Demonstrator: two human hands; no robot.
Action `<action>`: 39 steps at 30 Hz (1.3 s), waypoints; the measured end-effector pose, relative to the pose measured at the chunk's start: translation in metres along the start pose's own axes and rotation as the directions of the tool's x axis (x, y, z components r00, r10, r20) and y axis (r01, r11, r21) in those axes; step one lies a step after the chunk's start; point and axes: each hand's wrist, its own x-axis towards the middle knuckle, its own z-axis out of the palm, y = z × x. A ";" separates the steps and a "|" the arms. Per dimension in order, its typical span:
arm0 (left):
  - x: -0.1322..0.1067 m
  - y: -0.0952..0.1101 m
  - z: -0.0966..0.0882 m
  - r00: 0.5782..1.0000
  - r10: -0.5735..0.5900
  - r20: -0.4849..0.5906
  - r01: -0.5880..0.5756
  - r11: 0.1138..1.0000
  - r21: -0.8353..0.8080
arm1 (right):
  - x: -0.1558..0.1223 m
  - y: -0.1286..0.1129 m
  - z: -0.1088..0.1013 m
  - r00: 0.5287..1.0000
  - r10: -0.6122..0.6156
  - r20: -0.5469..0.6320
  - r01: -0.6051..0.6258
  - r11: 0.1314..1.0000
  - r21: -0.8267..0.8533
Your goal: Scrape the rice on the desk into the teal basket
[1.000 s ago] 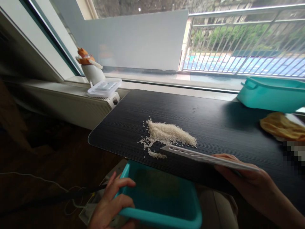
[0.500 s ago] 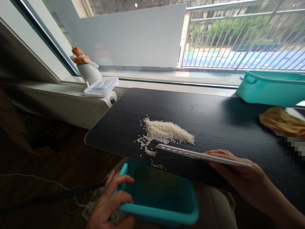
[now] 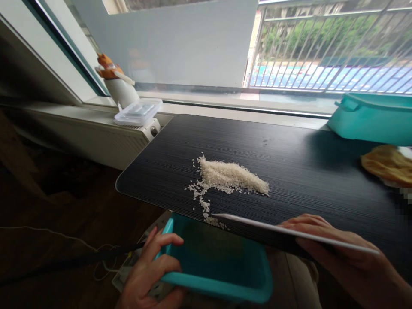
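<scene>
A pile of white rice (image 3: 231, 176) lies on the black tabletop (image 3: 283, 159), with loose grains trailing from its left end to the front edge. My right hand (image 3: 334, 240) grips a thin, flat white scraper-like piece (image 3: 273, 227), held on edge; its tip is beside the grains at the table's front edge. Below that edge, my left hand (image 3: 154, 270) holds a teal plastic bin (image 3: 222, 289) by its left rim, fingers curled over the side. The bin's floor is dark, and I cannot make out what is in it.
Another teal bin (image 3: 376, 120) stands at the back right, near a crumpled yellow-brown cloth (image 3: 388, 165). A clear plastic box (image 3: 140, 111) and a white-and-orange figure (image 3: 119, 86) sit at the left by the window. A cable (image 3: 48, 231) runs along the floor.
My right hand has drawn the flat white piece toward the front edge, and a few grains have shifted nearer that edge. My left hand keeps its hold on the bin.
</scene>
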 end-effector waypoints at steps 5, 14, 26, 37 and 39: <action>-0.003 -0.003 0.006 0.997 -0.066 -0.027 0.065 0.997 -0.039 | 0.003 -0.012 0.009 0.998 -0.042 0.041 0.036 0.990 0.136; -0.004 -0.003 -0.001 0.996 -0.085 -0.011 0.085 0.996 -0.017 | 0.011 -0.004 0.012 1.000 -0.016 -0.005 0.016 1.000 -0.011; -0.003 -0.003 -0.001 0.998 -0.057 -0.026 0.057 0.998 -0.010 | 0.019 -0.007 0.017 0.999 0.033 -0.040 -0.033 0.999 0.003; -0.004 -0.004 -0.001 0.998 -0.047 -0.043 0.048 0.999 0.018 | 0.027 -0.014 0.025 0.999 0.037 -0.004 -0.036 0.997 0.061; -0.004 -0.004 -0.001 0.997 -0.050 -0.055 0.051 0.998 0.023 | 0.031 -0.014 0.026 0.998 0.052 -0.020 -0.052 0.998 0.039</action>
